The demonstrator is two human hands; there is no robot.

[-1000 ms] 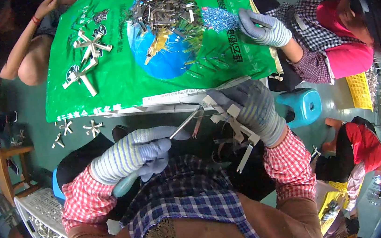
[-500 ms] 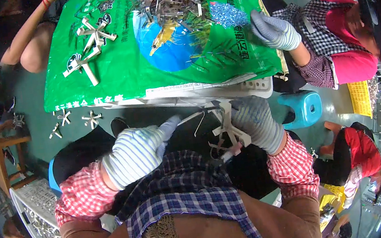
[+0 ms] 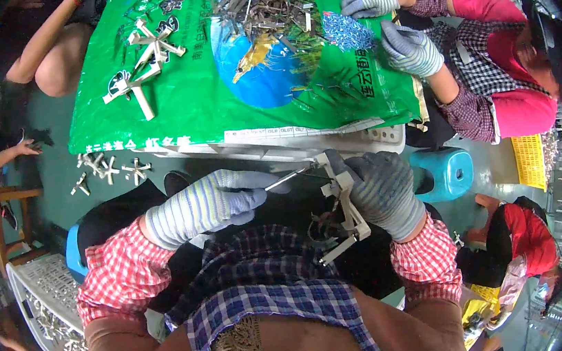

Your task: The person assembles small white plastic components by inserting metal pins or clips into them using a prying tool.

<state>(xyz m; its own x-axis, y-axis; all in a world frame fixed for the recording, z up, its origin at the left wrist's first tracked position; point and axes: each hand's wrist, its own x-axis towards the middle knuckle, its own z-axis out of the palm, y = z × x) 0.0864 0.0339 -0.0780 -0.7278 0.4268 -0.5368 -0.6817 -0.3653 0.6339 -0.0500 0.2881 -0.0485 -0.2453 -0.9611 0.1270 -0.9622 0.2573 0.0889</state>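
Observation:
Just in front of my lap, my right hand, in a striped glove, grips a cream branched piece with several arms. One arm points down toward my apron. My left hand, also gloved, pinches a thin silver rod whose far end meets the top of the piece. What that end touches is too small to tell. Beyond, two similar pieces, an upper one and a lower one, lie on a green printed sheet. Dark strips are heaped there beside a pile of small blue parts.
At the right, a co-worker's gloved hands are by the sheet. A blue stool stands near my right arm. Several branched pieces lie on the floor at left, and a white basket holds more.
The branched piece has turned in my right hand, an arm now pointing down-left. My left hand has shifted slightly up and right with the rod. The co-worker's second gloved hand has drawn right.

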